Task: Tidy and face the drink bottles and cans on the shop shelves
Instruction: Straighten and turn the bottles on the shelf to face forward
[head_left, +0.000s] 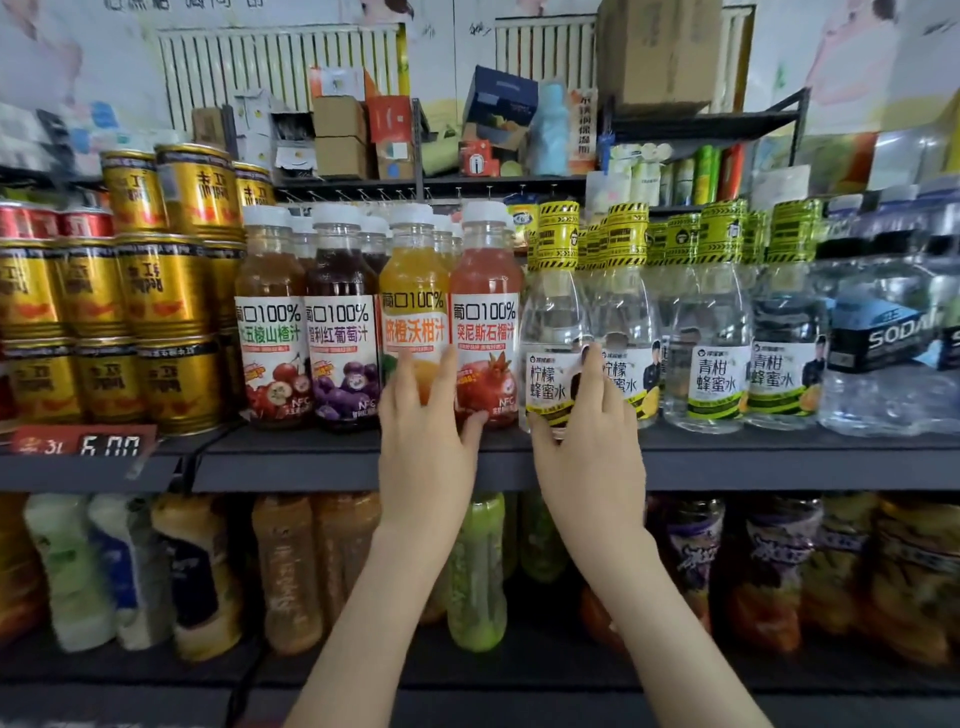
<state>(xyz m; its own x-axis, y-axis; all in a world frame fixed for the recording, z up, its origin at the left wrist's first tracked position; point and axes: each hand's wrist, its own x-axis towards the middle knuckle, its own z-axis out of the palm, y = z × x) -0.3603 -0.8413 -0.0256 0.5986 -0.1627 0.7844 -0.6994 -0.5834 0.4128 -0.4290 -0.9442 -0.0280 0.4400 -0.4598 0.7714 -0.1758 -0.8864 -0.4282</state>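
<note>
Fingers (448, 374) of left hand (423, 447) lie straight on orange bottle (414, 291), left of red bottle (485, 312); right hand (587, 447) grips water bottle (550, 312), right of it.

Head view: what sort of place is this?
Probably a small shop's drinks aisle: juice bottles and gold cans faced in rows on a shelf, with a price tag on its edge.

You face glossy gold metal cans (166, 291), smooth clear plastic water bottles (553, 312) with shiny labels, a matt dark shelf (779, 460).
</note>
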